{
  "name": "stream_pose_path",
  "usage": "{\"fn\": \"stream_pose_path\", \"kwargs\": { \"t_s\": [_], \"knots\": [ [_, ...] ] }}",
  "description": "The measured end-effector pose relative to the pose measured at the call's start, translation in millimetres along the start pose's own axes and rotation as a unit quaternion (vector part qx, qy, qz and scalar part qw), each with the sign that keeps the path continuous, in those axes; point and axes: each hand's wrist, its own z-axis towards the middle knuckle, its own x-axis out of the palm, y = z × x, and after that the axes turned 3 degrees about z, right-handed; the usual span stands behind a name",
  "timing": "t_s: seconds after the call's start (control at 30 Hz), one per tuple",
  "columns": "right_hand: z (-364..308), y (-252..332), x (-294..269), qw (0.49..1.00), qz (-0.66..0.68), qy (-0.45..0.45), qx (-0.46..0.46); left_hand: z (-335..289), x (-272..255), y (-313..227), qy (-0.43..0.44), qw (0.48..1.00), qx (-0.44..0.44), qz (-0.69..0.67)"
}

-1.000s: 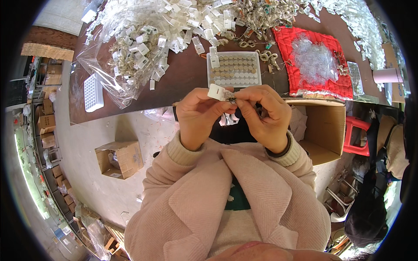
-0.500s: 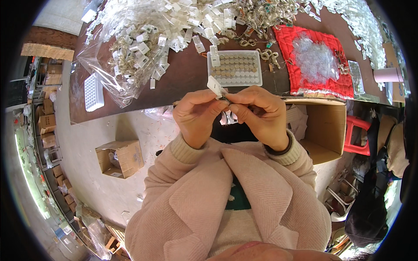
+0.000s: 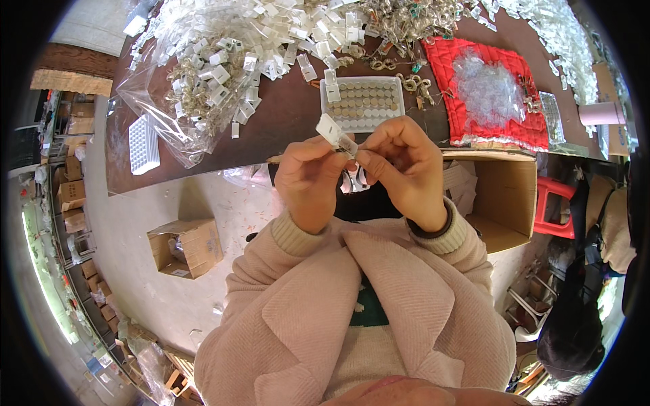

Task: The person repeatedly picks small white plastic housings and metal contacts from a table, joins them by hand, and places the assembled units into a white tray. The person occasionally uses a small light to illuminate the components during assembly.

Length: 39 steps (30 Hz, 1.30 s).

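Observation:
Over the front edge of the table, my left hand [image 3: 308, 183] and my right hand [image 3: 407, 172] meet fingertip to fingertip. Pinched in my left fingers is a small white plastic case [image 3: 330, 128], tilted, with a clearer part toward my right fingers. My right thumb and forefinger are pressed together at the case's lower end; anything small between them is too hidden to name. Just beyond the hands sits a translucent tray [image 3: 371, 127] with rows of small round metal discs [image 3: 362, 98].
Piles of white plastic cases [image 3: 277, 34] and coiled wire bundles [image 3: 413, 20] cover the far table. Clear plastic pieces [image 3: 489, 88] lie on a red quilted cloth [image 3: 450, 125]. A white gridded tray [image 3: 143, 145] sits at left. Below right is an open cardboard box [image 3: 504, 203].
The white case has shifted slightly left and shows more of its clearer part. My right hand has risen a little, its fingers less tightly bunched against the left ones.

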Motion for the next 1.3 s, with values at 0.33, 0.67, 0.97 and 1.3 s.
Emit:
{"fn": "stream_pose_path", "kwargs": {
  "t_s": [0.33, 0.67, 0.97, 1.3],
  "knots": [
    [-8.9, -19.3, 11.8, 0.997, -0.072, -0.021, 0.009, -5.4, -3.2, -0.5, -0.071, 0.989, -0.083, -0.103],
    [17.3, -24.1, -14.5, 0.909, -0.383, -0.032, -0.159, -1.2, -33.3, 2.5, -0.091, 0.970, -0.200, -0.101],
    [46.7, -56.4, -16.5, 0.797, -0.565, -0.057, -0.205, 0.9, -45.3, 5.7, -0.079, 0.968, -0.211, -0.108],
    [44.9, -39.0, -6.5, 0.890, -0.428, -0.013, -0.157, 4.4, -42.8, 6.3, -0.084, 0.959, -0.228, -0.144]
  ]
}}
